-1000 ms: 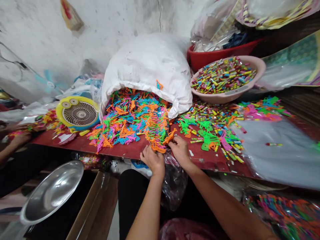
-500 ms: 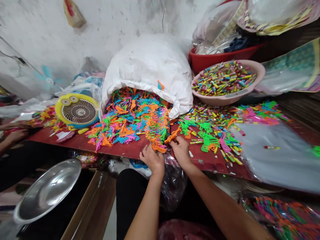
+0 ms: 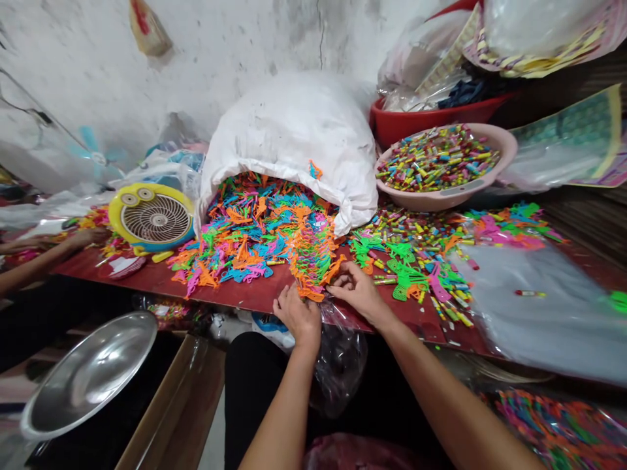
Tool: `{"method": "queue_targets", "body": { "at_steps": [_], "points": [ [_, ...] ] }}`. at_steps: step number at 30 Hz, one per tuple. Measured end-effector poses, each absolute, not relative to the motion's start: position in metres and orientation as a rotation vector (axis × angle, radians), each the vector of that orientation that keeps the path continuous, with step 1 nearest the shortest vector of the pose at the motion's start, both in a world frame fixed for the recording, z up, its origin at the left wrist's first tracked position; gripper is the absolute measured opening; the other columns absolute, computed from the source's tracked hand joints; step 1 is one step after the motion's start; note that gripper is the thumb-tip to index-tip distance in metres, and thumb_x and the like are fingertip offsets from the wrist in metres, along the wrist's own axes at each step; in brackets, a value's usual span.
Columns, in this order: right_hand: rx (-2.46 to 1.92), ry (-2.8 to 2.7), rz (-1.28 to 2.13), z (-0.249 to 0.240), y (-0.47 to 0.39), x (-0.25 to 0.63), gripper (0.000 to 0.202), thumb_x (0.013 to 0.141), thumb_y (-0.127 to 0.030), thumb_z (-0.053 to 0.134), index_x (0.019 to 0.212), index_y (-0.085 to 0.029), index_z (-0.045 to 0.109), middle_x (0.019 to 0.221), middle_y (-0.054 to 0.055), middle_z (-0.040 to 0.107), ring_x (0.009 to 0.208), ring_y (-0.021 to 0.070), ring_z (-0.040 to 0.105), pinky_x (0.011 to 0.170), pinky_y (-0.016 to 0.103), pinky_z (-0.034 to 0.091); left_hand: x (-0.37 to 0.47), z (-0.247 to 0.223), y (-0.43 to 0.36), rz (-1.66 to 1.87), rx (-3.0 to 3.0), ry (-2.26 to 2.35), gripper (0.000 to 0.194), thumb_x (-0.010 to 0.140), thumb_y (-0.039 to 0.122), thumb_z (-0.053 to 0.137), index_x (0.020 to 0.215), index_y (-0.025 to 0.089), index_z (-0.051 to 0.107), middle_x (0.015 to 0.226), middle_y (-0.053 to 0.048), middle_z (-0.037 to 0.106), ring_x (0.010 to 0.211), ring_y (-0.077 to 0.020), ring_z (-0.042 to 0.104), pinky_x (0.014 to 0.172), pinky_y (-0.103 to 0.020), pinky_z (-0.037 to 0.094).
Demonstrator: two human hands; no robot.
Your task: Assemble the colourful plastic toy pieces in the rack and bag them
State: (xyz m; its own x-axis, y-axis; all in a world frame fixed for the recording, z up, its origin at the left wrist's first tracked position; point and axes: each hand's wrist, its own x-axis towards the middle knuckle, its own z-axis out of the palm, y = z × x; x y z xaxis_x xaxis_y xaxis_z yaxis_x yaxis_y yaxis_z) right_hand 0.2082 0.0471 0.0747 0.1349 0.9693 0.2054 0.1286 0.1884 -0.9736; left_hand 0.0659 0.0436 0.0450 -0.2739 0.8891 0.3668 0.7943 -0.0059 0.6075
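Note:
A long row of nested, gun-shaped plastic toys (image 3: 312,251), in orange, green and pink, runs toward me at the table's front edge. My left hand (image 3: 300,314) is closed at its near end, fingers bent against the orange toys; its grip is partly hidden. On the right side of the row, an orange toy gun (image 3: 334,270) stands tilted against it. My right hand (image 3: 360,294) has curled fingers at this toy's lower end. A clear plastic bag (image 3: 341,365) hangs below the edge between my forearms. Behind the row, loose toys (image 3: 245,228) spill from a white sack (image 3: 294,124).
A yellow fan (image 3: 157,219) stands left, near another person's hand (image 3: 85,238). On the right are a pink basin (image 3: 507,147) of small coloured tubes, scattered green toys (image 3: 404,261) and plastic sheets (image 3: 519,326). A metal bowl (image 3: 93,378) sits lower left.
The orange toy gun at my right hand has moved up against the row's side, and my right fingers have curled more. My left hand stays put. The other person's hand has reached toward the fan.

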Motion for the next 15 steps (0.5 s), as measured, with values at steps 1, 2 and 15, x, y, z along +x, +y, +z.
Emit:
{"method": "queue_targets", "body": {
  "at_steps": [1,2,15],
  "points": [
    [-1.191,-1.250,0.915,0.075,0.048,0.207,0.042,0.067,-0.037,0.078,0.100,-0.021,0.057,0.071,-0.006,0.059,0.058,0.0112,0.052,0.051,0.021,0.038,0.066,0.045,0.043,1.145,1.814,2.118,0.039,0.079,0.021,0.058,0.117,0.018,0.065,0.119,-0.013,0.069,0.129,-0.0304,0.052,0.113,-0.053,0.026],
    [-1.170,-1.230,0.914,0.074,0.049,0.206,0.043,0.067,-0.039,0.079,0.100,-0.021,0.057,0.071,-0.006,0.059,0.057,0.0107,0.051,0.052,0.022,0.038,0.065,0.044,0.043,1.145,1.820,2.112,0.039,0.079,0.022,0.058,0.117,0.018,0.065,0.120,-0.013,0.069,0.130,-0.0304,0.051,0.113,-0.053,0.026],
    [-1.107,-1.078,0.946,0.066,0.060,0.212,0.033,0.071,-0.044,0.079,0.086,-0.022,0.060,0.070,-0.005,0.060,0.055,0.0103,0.048,0.052,0.023,0.041,0.062,0.036,0.045,1.192,1.874,2.093,0.040,0.080,0.024,0.059,0.118,0.017,0.067,0.121,-0.014,0.069,0.127,-0.0314,0.053,0.111,-0.052,0.030]
  ]
}}
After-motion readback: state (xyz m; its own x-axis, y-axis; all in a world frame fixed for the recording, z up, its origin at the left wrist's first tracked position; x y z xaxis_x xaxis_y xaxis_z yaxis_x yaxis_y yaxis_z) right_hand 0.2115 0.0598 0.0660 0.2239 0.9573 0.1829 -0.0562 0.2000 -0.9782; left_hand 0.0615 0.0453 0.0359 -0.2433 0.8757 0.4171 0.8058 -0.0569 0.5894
